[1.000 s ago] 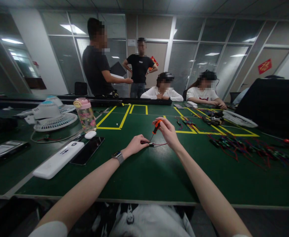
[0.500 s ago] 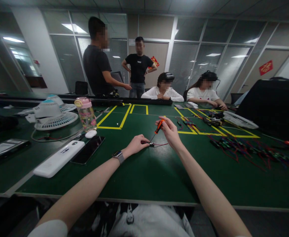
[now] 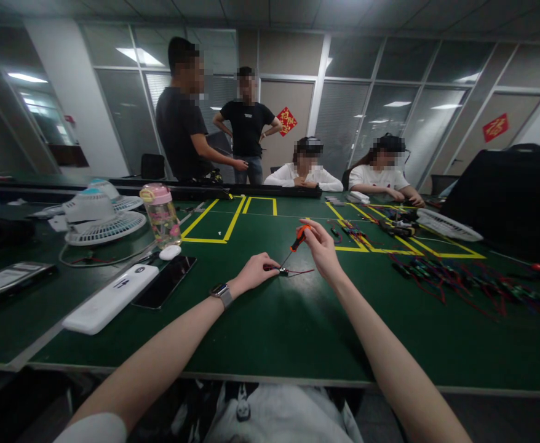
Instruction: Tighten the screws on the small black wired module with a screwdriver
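Observation:
An orange-and-black screwdriver [image 3: 301, 238] stands tilted in my right hand [image 3: 321, 247], whose fingers are closed round its handle. Its thin shaft runs down to the left and meets a small dark connector block with wires [image 3: 283, 271] on the green table. My left hand [image 3: 256, 272] is closed on the left side of that block, thumb and fingers pinching it against the tabletop. Red and dark wires stick out of the block to the right. The exact spot where the screwdriver tip sits is too small to make out.
On the left are a white power bank [image 3: 111, 299], a black phone [image 3: 166, 282], a pink-lidded bottle [image 3: 162, 215] and white fans [image 3: 105, 226]. Tangled wired parts [image 3: 477, 283] lie at right, near a black case [image 3: 510, 203]. Several people are across the table [image 3: 297, 351].
My hands, the screwdriver and the block stay almost where they were. The fingers of my right hand have shifted slightly on the handle. A standing person at the back has moved left.

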Motion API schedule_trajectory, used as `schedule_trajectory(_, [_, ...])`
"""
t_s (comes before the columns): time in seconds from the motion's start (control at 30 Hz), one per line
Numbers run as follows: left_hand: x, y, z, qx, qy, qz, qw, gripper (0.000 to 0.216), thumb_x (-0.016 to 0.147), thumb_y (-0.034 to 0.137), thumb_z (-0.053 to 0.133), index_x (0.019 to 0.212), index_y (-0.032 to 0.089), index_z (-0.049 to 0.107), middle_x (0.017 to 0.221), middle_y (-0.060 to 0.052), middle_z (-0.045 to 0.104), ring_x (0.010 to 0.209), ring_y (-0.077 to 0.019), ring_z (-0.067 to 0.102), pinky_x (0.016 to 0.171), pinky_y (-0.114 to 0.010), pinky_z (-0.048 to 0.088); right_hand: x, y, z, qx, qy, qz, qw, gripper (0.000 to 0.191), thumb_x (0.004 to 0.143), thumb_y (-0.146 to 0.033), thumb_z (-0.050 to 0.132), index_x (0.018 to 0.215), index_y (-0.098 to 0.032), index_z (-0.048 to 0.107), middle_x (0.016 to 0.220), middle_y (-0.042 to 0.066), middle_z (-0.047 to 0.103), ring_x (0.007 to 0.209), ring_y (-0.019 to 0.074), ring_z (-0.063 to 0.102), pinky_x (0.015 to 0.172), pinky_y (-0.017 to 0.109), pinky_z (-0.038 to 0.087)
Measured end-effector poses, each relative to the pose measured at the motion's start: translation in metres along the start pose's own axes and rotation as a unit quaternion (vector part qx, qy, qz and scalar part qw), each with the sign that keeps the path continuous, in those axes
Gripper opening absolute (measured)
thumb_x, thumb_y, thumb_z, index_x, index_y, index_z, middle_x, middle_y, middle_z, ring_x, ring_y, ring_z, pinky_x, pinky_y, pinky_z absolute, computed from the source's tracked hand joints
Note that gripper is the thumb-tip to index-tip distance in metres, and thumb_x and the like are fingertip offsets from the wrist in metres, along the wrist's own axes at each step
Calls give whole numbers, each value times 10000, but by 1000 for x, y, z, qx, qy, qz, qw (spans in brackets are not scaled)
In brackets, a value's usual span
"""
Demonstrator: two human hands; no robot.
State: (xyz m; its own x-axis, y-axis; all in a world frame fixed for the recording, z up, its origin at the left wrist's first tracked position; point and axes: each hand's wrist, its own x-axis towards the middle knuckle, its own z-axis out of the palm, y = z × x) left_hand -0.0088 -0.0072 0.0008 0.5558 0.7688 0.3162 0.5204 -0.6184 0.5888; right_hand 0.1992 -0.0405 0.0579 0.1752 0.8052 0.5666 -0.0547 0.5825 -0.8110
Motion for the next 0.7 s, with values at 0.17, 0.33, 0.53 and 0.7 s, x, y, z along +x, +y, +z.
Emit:
schedule_trajectory(0.17, [0, 1, -1, -7, -3, -3, 1000, 241, 929, 368, 705, 1062, 205, 822, 993, -69, 679, 873, -194, 649, 816, -309, 501, -1, -1, 5, 13, -9, 9, 1000, 397, 815, -557, 744, 1067, -250, 733, 973, 61, 759, 942, 222, 690, 870, 363, 535])
schedule_trajectory(0.33, [-1, 3, -2, -7, -5, -7, 1000, 237, 928, 364, 705, 1061, 206, 823, 989, -66, 678, 869, -193, 650, 803, -305, 501, -1, 1, 5, -7, 22, 4, 1000, 337, 779, -525, 780, 949, -235, 752, 785, 10, 688, 750, 171, 628, 764, 321, 505])
schedule_trajectory(0.53, [-2, 3, -3, -8, -5, -1, 1000, 227, 926, 337, 711, 1064, 193, 820, 997, -71, 684, 881, -199, 660, 826, -312, 511, 0, -1, 4, 23, -7, 6, 1000, 419, 807, -572, 746, 1071, -247, 731, 946, 57, 749, 897, 221, 689, 877, 374, 536])
schedule_trajectory(0.7, [-1, 3, -2, -9, -2, 1, 1000, 239, 930, 364, 707, 1052, 194, 821, 988, -70, 685, 873, -199, 660, 822, -311, 514, -1, -2, 6, 28, 3, 26, 999, 370, 810, -571, 733, 1000, -254, 732, 974, 56, 754, 939, 231, 686, 854, 363, 536])
